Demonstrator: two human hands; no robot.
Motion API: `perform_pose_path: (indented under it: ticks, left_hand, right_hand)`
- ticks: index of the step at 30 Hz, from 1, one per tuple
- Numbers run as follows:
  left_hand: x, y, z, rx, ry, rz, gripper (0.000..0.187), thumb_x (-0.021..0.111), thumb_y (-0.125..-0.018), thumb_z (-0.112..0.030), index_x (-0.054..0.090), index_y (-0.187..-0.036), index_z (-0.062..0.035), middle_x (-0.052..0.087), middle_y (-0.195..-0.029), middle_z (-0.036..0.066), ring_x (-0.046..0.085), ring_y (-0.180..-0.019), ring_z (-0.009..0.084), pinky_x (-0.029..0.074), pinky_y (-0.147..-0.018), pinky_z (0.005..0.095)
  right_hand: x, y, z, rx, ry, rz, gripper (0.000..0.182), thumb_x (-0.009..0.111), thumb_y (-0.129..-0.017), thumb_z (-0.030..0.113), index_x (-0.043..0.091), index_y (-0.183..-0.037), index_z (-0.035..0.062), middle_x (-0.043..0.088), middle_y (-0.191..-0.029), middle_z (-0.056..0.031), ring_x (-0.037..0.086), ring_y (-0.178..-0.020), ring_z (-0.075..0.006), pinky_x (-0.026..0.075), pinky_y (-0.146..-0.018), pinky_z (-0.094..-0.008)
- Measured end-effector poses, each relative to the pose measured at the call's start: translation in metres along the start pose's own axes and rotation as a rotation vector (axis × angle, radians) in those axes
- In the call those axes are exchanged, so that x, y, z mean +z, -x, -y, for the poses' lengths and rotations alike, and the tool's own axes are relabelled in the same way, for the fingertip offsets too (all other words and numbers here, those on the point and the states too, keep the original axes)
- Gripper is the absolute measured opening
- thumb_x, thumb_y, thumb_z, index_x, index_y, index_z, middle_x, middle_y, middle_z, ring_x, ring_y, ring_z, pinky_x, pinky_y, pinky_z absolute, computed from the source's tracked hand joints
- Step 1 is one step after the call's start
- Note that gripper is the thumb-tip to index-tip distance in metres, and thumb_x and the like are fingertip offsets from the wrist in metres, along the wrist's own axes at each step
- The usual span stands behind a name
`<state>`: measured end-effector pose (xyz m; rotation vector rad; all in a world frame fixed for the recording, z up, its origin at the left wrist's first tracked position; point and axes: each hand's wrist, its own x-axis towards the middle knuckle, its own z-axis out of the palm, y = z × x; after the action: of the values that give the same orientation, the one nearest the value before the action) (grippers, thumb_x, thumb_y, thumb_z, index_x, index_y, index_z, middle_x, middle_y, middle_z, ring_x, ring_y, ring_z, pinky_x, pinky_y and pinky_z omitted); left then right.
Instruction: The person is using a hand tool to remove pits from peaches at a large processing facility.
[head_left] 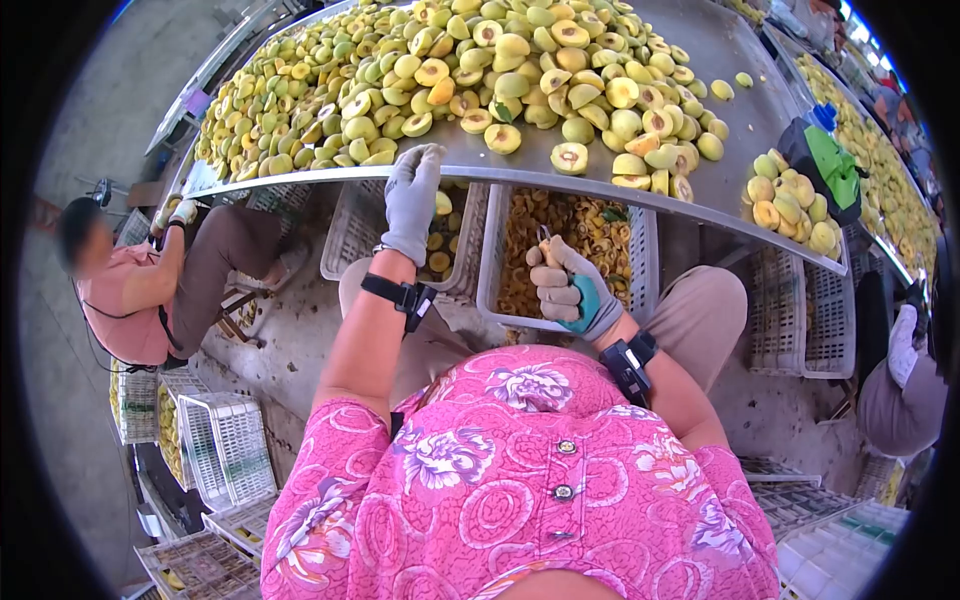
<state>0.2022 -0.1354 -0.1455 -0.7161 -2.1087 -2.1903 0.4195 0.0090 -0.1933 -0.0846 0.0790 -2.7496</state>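
My left hand [412, 195], in a grey glove, is raised at the metal table's front edge, its fingertips by the halved green-yellow fruit [418, 124]. The fingers are held together, and whatever may be between them is hidden. My right hand [575, 285], in a grey and teal glove, is curled round a small tool [545, 240] above a crate [488, 270] of brownish fruit pieces. Only the tool's tip shows past the fingers. Below my left hand stands another crate [340, 245] with some fruit halves in it.
A large heap of fruit [500, 60] covers much of the metal table [740, 165]. A smaller pile [793, 205] lies at the right beside a black and green bag [832, 165]. A seated co-worker [130, 295] is at the left. Crates [225, 445] stand at the lower left.
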Motion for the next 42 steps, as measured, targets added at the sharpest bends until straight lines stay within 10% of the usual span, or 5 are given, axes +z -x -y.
perform_pose_path:
  ticks: [14, 18, 20, 28, 42]
  left_hand:
    - [0.090, -0.073, 0.026, -0.142, -1.062, 0.412, 0.062, 0.066, -0.080, -0.040, 0.046, -0.127, -0.0041, 0.062, -0.113, 0.022, 0.060, -0.106, 0.0349, 0.045, -0.093, 0.0392]
    - [0.085, -0.063, 0.034, 0.132, -0.812, 0.337, 0.041, 0.067, -0.077, -0.025, 0.058, -0.110, -0.0029, 0.064, -0.099, 0.016, 0.063, -0.092, 0.0298, 0.051, -0.081, 0.0373]
    - [0.083, -0.058, 0.041, -0.273, 0.246, 0.291, 0.033, 0.067, -0.076, -0.020, 0.061, -0.105, -0.0045, 0.060, -0.106, 0.010, 0.061, -0.093, 0.0220, 0.051, -0.078, 0.0325]
    - [0.069, 0.019, 0.004, -0.644, 1.233, 0.174, 0.034, 0.051, -0.092, -0.034, 0.053, -0.108, -0.0037, 0.060, -0.104, 0.015, 0.059, -0.096, 0.0317, 0.051, -0.086, 0.0520]
    - [0.089, 0.064, 0.010, -0.505, 1.004, 0.344, 0.034, 0.042, -0.100, -0.032, 0.052, -0.113, -0.0021, 0.059, -0.104, 0.010, 0.059, -0.093, 0.0239, 0.051, -0.084, 0.0362]
  right_hand:
    - [-0.019, -0.003, 0.005, 0.053, 0.238, -0.300, 0.042, 0.035, -0.099, 0.049, 0.057, -0.106, 0.0135, 0.027, -0.058, 0.0075, 0.020, -0.037, -0.0044, 0.017, -0.031, -0.0225]
    - [-0.004, -0.005, 0.004, 0.028, 0.413, -0.439, 0.037, 0.041, -0.098, 0.050, 0.055, -0.100, 0.0157, 0.037, -0.059, 0.0058, 0.025, -0.036, -0.0059, 0.020, -0.031, -0.0236]
    - [0.012, -0.008, -0.001, 0.005, 0.502, -0.539, 0.036, 0.043, -0.097, 0.050, 0.054, -0.097, 0.0164, 0.041, -0.060, 0.0050, 0.027, -0.036, -0.0067, 0.022, -0.032, -0.0241]
    - [0.050, -0.017, 0.003, -0.271, 1.093, -0.642, 0.033, 0.045, -0.097, 0.041, 0.049, -0.104, 0.0092, 0.048, -0.068, -0.0004, 0.042, -0.040, -0.0093, 0.035, -0.032, -0.0253]
    - [0.068, -0.016, -0.004, -0.348, 1.257, -0.729, 0.028, 0.045, -0.098, 0.038, 0.048, -0.097, 0.0098, 0.044, -0.059, 0.0021, 0.039, -0.038, -0.0077, 0.032, -0.031, -0.0240]
